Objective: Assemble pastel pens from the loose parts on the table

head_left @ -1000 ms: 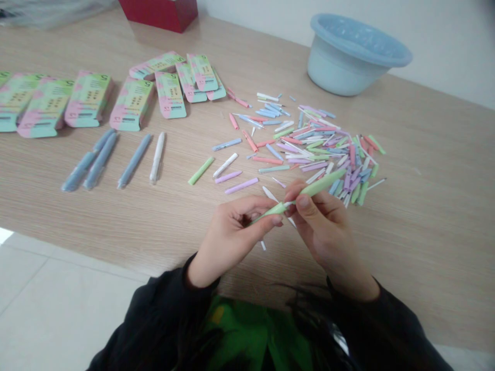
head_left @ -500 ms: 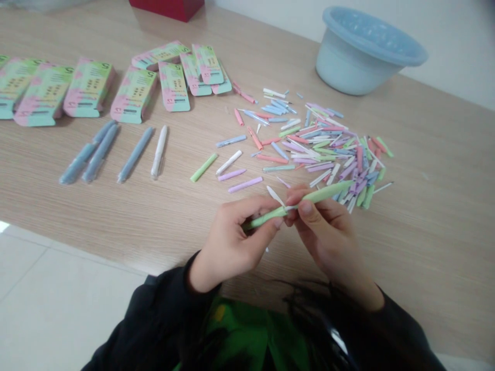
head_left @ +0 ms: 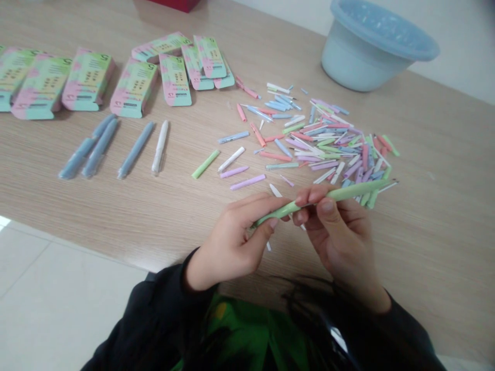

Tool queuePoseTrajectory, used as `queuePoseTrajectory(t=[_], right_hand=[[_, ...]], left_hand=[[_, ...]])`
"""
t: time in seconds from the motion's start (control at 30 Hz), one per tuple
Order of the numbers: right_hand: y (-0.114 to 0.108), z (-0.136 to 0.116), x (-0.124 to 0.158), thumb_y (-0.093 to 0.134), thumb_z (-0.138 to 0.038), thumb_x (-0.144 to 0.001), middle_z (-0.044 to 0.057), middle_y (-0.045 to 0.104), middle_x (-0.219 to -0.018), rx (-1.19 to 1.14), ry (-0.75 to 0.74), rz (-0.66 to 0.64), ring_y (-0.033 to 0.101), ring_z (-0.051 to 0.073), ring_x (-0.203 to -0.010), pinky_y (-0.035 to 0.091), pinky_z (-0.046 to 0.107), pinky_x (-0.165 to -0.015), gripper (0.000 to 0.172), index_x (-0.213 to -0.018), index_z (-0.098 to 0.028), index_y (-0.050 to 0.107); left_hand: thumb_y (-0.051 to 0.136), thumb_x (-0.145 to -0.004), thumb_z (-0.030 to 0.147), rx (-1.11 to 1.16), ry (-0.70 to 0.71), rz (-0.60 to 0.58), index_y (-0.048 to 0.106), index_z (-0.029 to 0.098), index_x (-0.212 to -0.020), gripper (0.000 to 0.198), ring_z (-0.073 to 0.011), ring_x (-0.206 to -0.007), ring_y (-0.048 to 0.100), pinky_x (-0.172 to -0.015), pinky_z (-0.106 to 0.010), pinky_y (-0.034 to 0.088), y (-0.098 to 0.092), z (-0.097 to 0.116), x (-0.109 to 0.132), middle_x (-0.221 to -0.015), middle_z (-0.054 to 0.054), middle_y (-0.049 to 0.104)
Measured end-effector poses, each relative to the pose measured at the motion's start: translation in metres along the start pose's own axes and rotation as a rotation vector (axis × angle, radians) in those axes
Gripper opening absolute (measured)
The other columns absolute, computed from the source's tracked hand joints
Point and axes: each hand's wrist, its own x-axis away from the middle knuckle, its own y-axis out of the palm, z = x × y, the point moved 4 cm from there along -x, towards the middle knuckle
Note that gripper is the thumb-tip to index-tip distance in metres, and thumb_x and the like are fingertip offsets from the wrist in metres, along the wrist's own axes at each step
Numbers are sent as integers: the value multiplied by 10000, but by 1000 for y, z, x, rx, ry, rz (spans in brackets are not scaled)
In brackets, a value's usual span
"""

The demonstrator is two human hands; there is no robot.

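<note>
Both my hands hold one light green pen [head_left: 348, 192] just above the wooden table [head_left: 444, 216]. My left hand [head_left: 235, 237] pinches its lower half between thumb and fingers. My right hand [head_left: 336, 226] grips the upper half, whose tip points right toward a pile of pastel pen parts [head_left: 328, 144]. The two green halves meet between my fingertips with no gap showing. A white pen tip [head_left: 275, 190] lies on the table just beyond my left fingers.
Three grey-blue pens [head_left: 100, 147] and a white pen [head_left: 160, 146] lie in a row at the left. Pastel pen boxes [head_left: 88, 85] line the far left edge. A light blue basin [head_left: 371, 46] stands at the back right. Loose green [head_left: 205, 164], white and purple barrels lie mid-table.
The two green halves have been pushed together; the white refill seen between them earlier is hidden. Both hands shifted slightly right and up.
</note>
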Motion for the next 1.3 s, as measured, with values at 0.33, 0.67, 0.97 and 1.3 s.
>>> queuePoseTrajectory(t=[0.33,0.67,0.97,1.3], right_hand=[[-6,-23,1,689,-290,-969,21,665,-840,129,-127,56,608,147,-702,533,300,-639,103,-939,-256,781],[-54,-60,-18,710,-319,-949,28,677,-826,406,-130,149,607,163,-660,486,319,-602,105,-899,-269,787],[-48,-20,-42,671,-457,-955,9,679,-662,791,-4,-52,638,157,-624,505,294,-613,289,-806,-217,733],[-52,-19,-28,657,-416,-962,5,670,-666,760,-5,0,631,152,-624,493,290,-616,259,-818,-214,731]], left_hand=[[647,-961,154,-7,-13,-35,727,164,-1192,244,-192,-914,712,-852,-294,559,2,-2,-3,-1023,-72,773],[658,-981,263,317,-264,60,641,178,-999,89,-187,-857,733,-846,-334,571,-30,-11,-6,-895,-53,776],[676,-980,342,461,-126,99,601,243,-1060,148,-219,-912,740,-865,-373,578,-55,19,-26,-868,-11,741],[578,-1025,321,48,3,38,667,204,-996,150,-198,-914,661,-912,-328,520,-49,28,-37,-899,-26,671]])
